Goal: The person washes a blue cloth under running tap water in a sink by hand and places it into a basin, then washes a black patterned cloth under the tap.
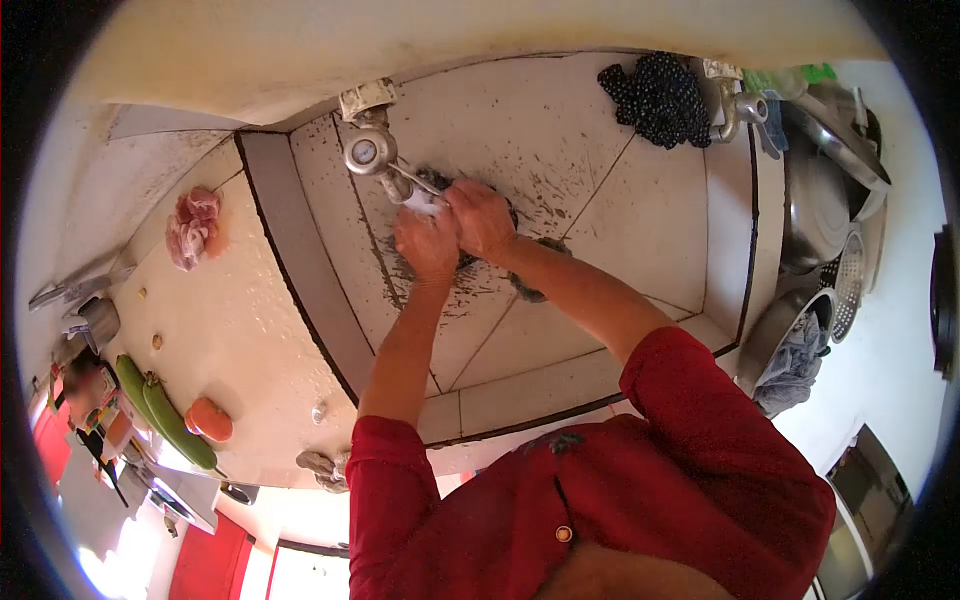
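Observation:
Both hands are close together in the tiled sink (560, 150), under the metal tap (372, 155). My left hand (427, 242) has its fingers curled at the whitish water stream (424, 202) below the spout. My right hand (480, 217) is bent beside it, almost touching. Whatever lies between the fingers is too small and hidden to name. A dark wet mass (466, 258) shows under and around the hands. Just right of them, partly behind the right forearm, lies another dark clump (553, 246). Dark specks are scattered over the tiles.
Raw meat (193, 228), green gourds (176, 424) and an orange-red item (209, 420) lie on the left counter (265, 340). A dotted dark cloth (660, 100) hangs near a second tap (737, 108). Metal pots (815, 205) and a basin (765, 340) stand at the right.

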Demonstrator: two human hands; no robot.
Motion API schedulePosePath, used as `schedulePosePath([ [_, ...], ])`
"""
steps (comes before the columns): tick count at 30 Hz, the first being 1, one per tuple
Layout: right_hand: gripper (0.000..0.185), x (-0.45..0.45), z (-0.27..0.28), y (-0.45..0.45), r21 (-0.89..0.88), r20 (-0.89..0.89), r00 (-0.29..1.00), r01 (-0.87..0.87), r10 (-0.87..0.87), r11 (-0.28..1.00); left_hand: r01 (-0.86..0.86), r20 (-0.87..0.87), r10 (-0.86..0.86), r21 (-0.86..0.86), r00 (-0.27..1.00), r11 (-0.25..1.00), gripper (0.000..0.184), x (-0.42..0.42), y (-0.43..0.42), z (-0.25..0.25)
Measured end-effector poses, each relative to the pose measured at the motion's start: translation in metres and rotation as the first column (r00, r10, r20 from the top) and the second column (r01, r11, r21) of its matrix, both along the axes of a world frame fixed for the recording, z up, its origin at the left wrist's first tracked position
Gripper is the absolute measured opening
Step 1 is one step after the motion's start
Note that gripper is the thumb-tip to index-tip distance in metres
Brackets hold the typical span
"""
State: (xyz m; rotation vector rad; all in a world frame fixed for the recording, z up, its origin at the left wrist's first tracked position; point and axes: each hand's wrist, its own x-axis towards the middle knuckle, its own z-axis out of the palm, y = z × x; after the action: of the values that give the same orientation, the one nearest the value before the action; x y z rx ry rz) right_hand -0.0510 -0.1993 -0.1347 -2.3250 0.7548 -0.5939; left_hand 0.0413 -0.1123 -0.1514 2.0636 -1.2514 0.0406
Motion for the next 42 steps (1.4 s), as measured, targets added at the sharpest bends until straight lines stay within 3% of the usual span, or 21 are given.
schedulePosePath([
  [4, 0.022, 0.013, -0.004, -0.015, 0.114, -0.223, 0.968, -0.093, 0.116, 0.989, 0.063, -0.031, -0.062, 0.035, 0.998, 0.997, 0.026, 0.019, -0.008, 0.003],
  [7, 0.023, 0.018, 0.006, -0.02, 0.112, -0.246, 0.964, -0.075, 0.101, 0.991, 0.158, -0.288, -0.093, 0.213, 0.953, 0.964, 0.031, 0.031, -0.021, 0.027],
  [10, 0.024, 0.019, 0.013, -0.025, 0.247, -0.336, 0.936, -0.022, 0.107, 0.969, -0.088, -0.292, 0.216, 0.397, 0.932, 0.913, 0.041, 0.031, -0.03, 0.025],
  [11, 0.028, 0.015, 0.014, -0.022, 0.234, -0.236, 0.969, -0.014, 0.071, 0.972, -0.135, -0.302, 0.306, 0.476, 0.903, 0.869, 0.047, 0.037, -0.029, 0.006],
  [13, 0.037, -0.002, 0.018, -0.011, 0.213, -0.033, 0.999, 0.002, 0.005, 0.977, -0.302, -0.539, 0.509, 0.429, 0.671, 0.852, 0.048, 0.033, -0.024, 0.004],
  [16, 0.041, -0.071, 0.043, 0.013, 0.009, -0.175, 0.978, -0.114, 0.114, 0.993, -0.571, -0.77, 0.6, 0.399, 0.217, 0.718, 0.048, 0.015, -0.007, 0.023],
  [18, 0.035, -0.091, 0.056, 0.016, 0.226, -0.353, 0.923, -0.077, 0.155, 0.971, -0.689, -0.818, 0.572, 0.38, 0.061, 0.617, 0.045, 0.011, 0.003, 0.045],
  [19, 0.032, -0.095, 0.062, 0.015, 0.328, -0.429, 0.883, -0.044, 0.19, 0.944, -0.726, -0.818, 0.572, 0.363, 0.052, 0.585, 0.043, 0.013, 0.008, 0.057],
  [22, 0.021, -0.096, 0.104, 0.008, 0.411, -0.197, 0.98, 0.116, -0.036, 0.904, -0.761, -0.89, 0.454, 0.268, 0.04, 0.591, 0.037, 0.021, 0.034, 0.106],
  [23, 0.017, -0.093, 0.129, 0.001, 0.534, -0.139, 0.978, 0.207, -0.157, 0.82, -0.759, -0.92, 0.39, 0.23, 0.035, 0.61, 0.036, 0.021, 0.042, 0.129],
  [26, 0.02, -0.084, 0.17, -0.032, 0.763, 0.144, 0.965, 0.034, -0.221, 0.645, -0.711, -0.957, 0.248, 0.069, 0.151, 0.7, 0.033, 0.021, 0.054, 0.19],
  [29, 0.024, -0.079, 0.211, -0.047, 0.802, 0.348, 0.905, -0.152, -0.245, 0.578, -0.749, -0.982, -0.02, -0.155, 0.186, 0.644, 0.032, 0.018, 0.06, 0.209],
  [31, 0.024, -0.07, 0.201, -0.047, 0.579, 0.433, 0.892, -0.165, -0.13, 0.798, -0.693, -0.944, -0.206, -0.33, 0.259, 0.641, 0.031, 0.016, 0.068, 0.207],
  [32, 0.024, -0.065, 0.191, -0.046, 0.447, 0.461, 0.885, -0.166, -0.067, 0.879, -0.598, -0.933, -0.134, -0.319, 0.333, 0.736, 0.03, 0.007, 0.074, 0.193],
  [33, 0.032, -0.064, 0.18, -0.051, 0.43, 0.283, 0.951, -0.244, 0.127, 0.869, -0.497, -0.911, -0.068, -0.284, 0.407, 0.82, 0.03, -0.009, 0.081, 0.192],
  [34, 0.036, -0.064, 0.167, -0.049, 0.426, 0.141, 0.973, -0.224, 0.18, 0.877, -0.275, -0.688, 0.048, -0.223, 0.724, 0.935, 0.036, -0.003, 0.102, 0.125],
  [36, 0.044, -0.057, 0.137, -0.05, 0.398, -0.146, 0.955, -0.181, 0.257, 0.899, -0.244, -0.61, 0.197, 0.007, 0.768, 0.97, 0.043, -0.004, 0.127, 0.06],
  [37, 0.064, -0.053, 0.125, -0.051, 0.402, -0.195, 0.947, -0.161, 0.256, 0.901, -0.288, -0.78, 0.23, 0.066, 0.583, 0.955, 0.043, -0.011, 0.138, 0.061],
  [39, 0.076, -0.051, 0.107, -0.051, 0.277, -0.297, 0.931, -0.126, 0.21, 0.952, -0.316, -0.952, 0.228, 0.156, 0.205, 0.936, 0.045, -0.019, 0.157, 0.058],
  [41, 0.094, -0.042, 0.077, -0.055, 0.139, -0.426, 0.884, -0.143, 0.189, 0.98, -0.308, -0.969, 0.233, 0.199, 0.079, 0.93, 0.046, -0.021, 0.161, 0.061],
  [42, 0.095, -0.037, 0.068, -0.052, 0.17, -0.43, 0.889, -0.093, 0.159, 0.981, -0.327, -0.953, 0.282, 0.232, 0.114, 0.916, 0.047, -0.027, 0.155, 0.071],
])
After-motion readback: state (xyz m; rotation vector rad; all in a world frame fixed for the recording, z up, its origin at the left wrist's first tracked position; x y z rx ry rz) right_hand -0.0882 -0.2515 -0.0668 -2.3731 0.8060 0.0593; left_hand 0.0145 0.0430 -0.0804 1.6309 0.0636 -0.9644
